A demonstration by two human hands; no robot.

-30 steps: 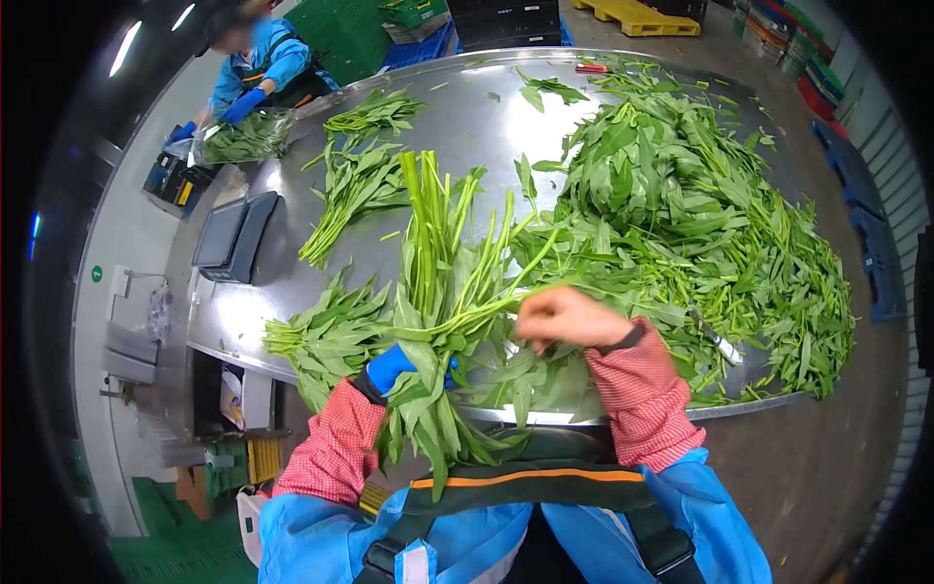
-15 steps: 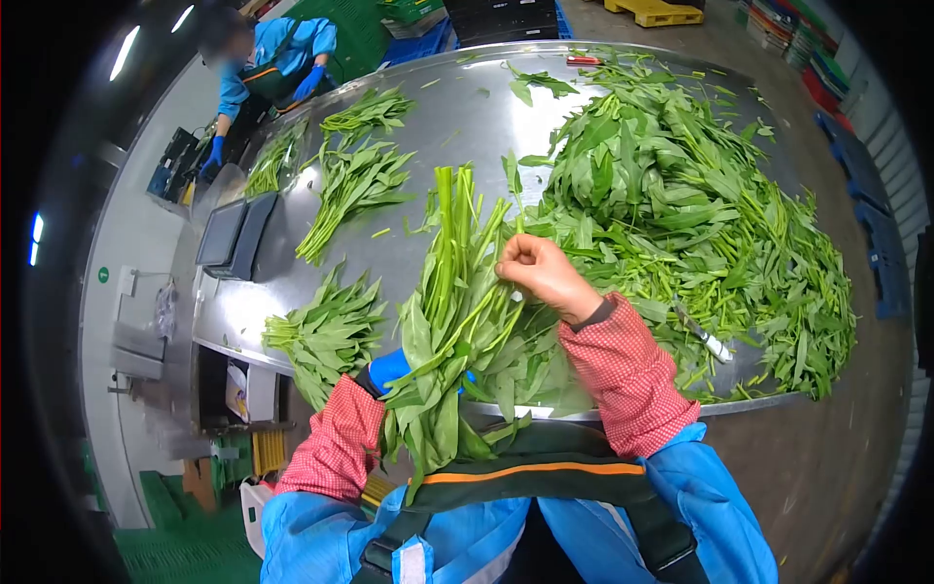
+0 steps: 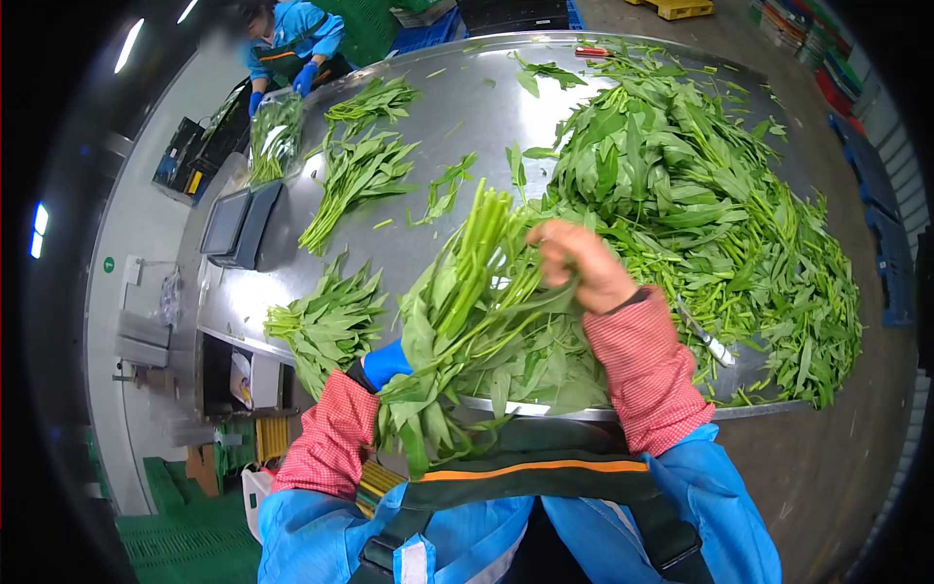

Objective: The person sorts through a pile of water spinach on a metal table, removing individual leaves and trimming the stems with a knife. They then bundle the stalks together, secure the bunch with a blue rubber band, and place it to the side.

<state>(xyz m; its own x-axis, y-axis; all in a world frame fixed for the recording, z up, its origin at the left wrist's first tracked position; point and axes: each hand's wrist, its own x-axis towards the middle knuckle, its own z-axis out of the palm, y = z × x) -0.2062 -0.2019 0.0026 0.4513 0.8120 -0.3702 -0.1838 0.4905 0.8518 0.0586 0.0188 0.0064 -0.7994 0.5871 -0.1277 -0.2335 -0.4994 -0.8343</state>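
My left hand point(image 3: 387, 363), in a blue glove, grips a thick bunch of green leafy stalks point(image 3: 465, 292) near the table's front edge. The cut stems point up and away, the leaves hang toward me. My bare right hand point(image 3: 582, 263) is closed on a few stalks at the right side of the bunch, next to the big heap of loose greens point(image 3: 700, 195) covering the right half of the steel table point(image 3: 457, 117).
Three sorted bunches lie on the left of the table point(image 3: 326, 321) point(image 3: 355, 175) point(image 3: 375, 97). A knife point(image 3: 707, 336) lies among greens at right. A scale point(image 3: 238, 224) sits on the left edge. A co-worker in blue point(image 3: 292, 44) handles a bag of greens at far left.
My right hand rose from low beside the bunch to its upper right side. The bunch tilted rightward. The co-worker shifted and lifted a bag of greens.
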